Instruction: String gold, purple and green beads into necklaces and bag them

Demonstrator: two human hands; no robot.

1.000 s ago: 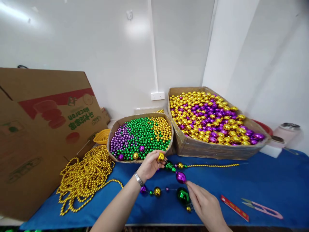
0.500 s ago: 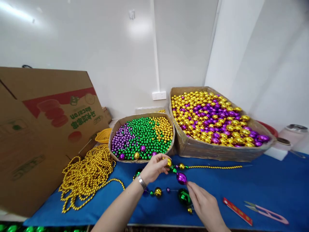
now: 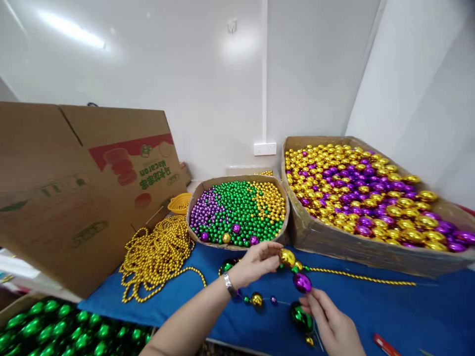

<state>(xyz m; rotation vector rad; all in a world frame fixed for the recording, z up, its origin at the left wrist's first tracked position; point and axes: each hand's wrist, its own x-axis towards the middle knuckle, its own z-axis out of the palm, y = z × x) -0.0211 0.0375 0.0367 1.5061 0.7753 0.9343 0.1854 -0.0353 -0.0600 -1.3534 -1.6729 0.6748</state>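
My left hand (image 3: 258,267), with a silver band at the wrist, has its fingers closed on a shiny gold bead (image 3: 287,257). Just below it, my right hand (image 3: 332,321) pinches the lower end of a purple bead (image 3: 302,283). Small green beads sit between these two on the strand. Under my hands lies more of the beadwork: a big green bead (image 3: 301,317), a gold ball (image 3: 256,299) and a small purple ball (image 3: 273,300) on clear thread. A string of little gold beads (image 3: 363,276) stretches right across the blue cloth.
An open box (image 3: 237,246) of small purple, green and gold beads stands behind my hands. To its right is a larger box (image 3: 334,252) of gold and purple beads. Gold bead strands (image 3: 159,257) pile up beside a tall carton (image 3: 122,217). Green beads (image 3: 67,331) fill a box lower left.
The view has swung left, so everything sits further right and the box of green beads shows more. The pink snips have nearly left the picture. Both hands keep hold of the beads.
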